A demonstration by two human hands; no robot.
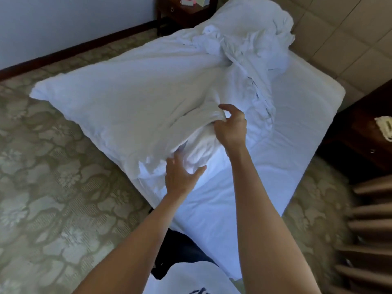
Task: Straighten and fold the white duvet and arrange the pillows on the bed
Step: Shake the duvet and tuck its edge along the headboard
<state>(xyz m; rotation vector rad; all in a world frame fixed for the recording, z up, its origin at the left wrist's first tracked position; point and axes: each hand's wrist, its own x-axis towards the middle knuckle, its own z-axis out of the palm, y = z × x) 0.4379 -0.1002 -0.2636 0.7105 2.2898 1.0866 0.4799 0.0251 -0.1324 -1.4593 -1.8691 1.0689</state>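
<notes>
Duvet (131,98) bunched on bed (297,128), nightstand (364,132) beside, patterned carpet (53,187).

Left hand (180,175) fingertips buried in duvet (131,107) folds; far nightstand (180,9) cropped by top edge; right-side slats (369,230) motion-blurred.

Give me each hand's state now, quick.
Left hand: open, fingers spread against the bunched duvet edge.
Right hand: gripping a fold of the duvet.
</notes>
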